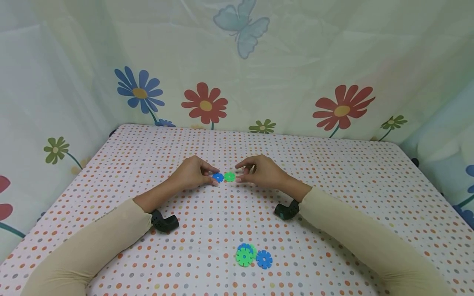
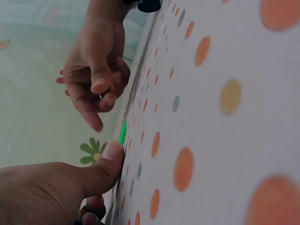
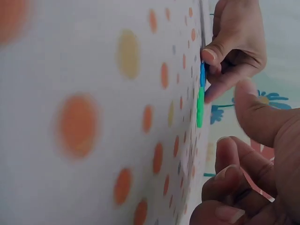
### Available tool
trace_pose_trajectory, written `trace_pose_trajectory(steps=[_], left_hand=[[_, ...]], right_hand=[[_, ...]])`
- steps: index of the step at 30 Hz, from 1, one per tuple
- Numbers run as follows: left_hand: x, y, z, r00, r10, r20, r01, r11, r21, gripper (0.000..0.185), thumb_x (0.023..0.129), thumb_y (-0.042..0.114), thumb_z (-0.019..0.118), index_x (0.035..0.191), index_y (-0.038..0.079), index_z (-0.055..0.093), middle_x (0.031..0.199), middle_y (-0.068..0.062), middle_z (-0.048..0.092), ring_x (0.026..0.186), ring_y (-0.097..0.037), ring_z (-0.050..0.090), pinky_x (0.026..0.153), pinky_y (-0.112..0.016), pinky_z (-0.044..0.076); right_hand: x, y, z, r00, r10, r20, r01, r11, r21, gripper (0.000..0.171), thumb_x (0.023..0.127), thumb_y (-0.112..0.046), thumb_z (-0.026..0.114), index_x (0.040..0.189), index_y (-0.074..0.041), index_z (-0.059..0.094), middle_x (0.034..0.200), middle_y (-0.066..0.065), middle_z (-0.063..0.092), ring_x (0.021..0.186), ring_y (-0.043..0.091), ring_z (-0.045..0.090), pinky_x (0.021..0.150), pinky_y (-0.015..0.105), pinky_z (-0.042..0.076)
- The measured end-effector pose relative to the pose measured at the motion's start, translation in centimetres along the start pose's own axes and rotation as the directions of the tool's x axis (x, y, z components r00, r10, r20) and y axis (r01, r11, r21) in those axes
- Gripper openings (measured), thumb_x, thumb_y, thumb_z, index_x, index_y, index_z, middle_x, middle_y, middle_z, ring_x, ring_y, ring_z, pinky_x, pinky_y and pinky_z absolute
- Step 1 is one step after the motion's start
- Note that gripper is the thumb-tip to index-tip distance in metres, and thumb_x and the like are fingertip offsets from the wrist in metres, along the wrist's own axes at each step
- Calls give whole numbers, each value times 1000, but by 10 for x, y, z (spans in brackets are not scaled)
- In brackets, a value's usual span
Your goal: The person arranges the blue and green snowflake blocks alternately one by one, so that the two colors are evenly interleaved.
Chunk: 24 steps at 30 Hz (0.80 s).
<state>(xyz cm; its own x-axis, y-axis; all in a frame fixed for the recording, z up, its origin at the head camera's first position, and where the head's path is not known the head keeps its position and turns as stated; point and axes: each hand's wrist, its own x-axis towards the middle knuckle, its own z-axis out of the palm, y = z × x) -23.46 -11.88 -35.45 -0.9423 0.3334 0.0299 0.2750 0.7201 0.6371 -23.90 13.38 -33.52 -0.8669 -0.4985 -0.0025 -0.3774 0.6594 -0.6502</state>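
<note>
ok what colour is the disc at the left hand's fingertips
Blue; the disc shows best in the head view.

The left grip (image 1: 191,172) pinches while the parted right grip (image 1: 262,172) faces it.

This is a small booth walled in by curtains around one bench (image 1: 333,164); whether it stands in a home or a studio, the views do not tell. Thin, creased curtain (image 1: 296,53) hangs along the far edge and on the left and right, printed with a pale blue butterfly (image 1: 247,39) and big red, blue and green flowers (image 1: 342,110). A whitish cloth (image 1: 207,255) with orange, grey and yellow dots covers the bench.
</note>
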Motion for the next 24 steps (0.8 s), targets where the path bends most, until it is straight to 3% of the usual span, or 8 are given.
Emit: trace_pose_trajectory(steps=[8, 15, 20, 22, 24], left_hand=[[0, 0, 0, 1000, 1, 2, -1, 1000, 3, 35, 76, 33, 86, 108, 20, 78, 71, 2, 63, 64, -13, 49, 59, -26, 37], [-1, 3, -3, 1000, -19, 18, 19, 1000, -5, 34, 77, 32, 85, 108, 18, 78, 76, 0, 66, 63, -14, 48, 58, -27, 35], [0, 6, -1, 1000, 0, 13, -1, 999, 42, 38, 78, 34, 84, 112, 19, 76, 106, -2, 73, 94, -17, 62, 78, -32, 47], [2, 7, 2, 1000, 22, 18, -23, 998, 62, 42, 78, 35, 84, 116, 21, 75, 118, -1, 70, 112, -19, 60, 92, -37, 48], [5, 9, 5, 999, 44, 28, -46, 997, 67, 45, 77, 35, 85, 118, 22, 73, 120, -2, 68, 118, -22, 58, 98, -42, 47]], right_hand=[[-47, -2, -6, 998, -11, 63, 8, 999, 46, 39, 83, -30, 80, 117, -14, 71, 83, -3, 65, 60, 15, 53, 53, 24, 42], [-95, -12, -10, 991, -82, 108, 73, 994, 84, 37, 84, -30, 79, 116, -13, 71, 82, -6, 63, 60, 7, 47, 53, 21, 39], [-121, -20, -8, 983, -132, 126, 116, 985, 128, 38, 84, -33, 78, 116, -15, 71, 85, -6, 63, 60, 4, 44, 53, 20, 40], [-128, -21, -4, 977, -159, 143, 140, 981, 134, 38, 84, -36, 77, 117, -16, 70, 87, -6, 64, 60, 3, 45, 55, 21, 41], [-134, -23, 1, 970, -180, 161, 158, 978, 139, 38, 85, -37, 76, 117, -18, 70, 88, -7, 64, 61, 2, 46, 56, 21, 43]])
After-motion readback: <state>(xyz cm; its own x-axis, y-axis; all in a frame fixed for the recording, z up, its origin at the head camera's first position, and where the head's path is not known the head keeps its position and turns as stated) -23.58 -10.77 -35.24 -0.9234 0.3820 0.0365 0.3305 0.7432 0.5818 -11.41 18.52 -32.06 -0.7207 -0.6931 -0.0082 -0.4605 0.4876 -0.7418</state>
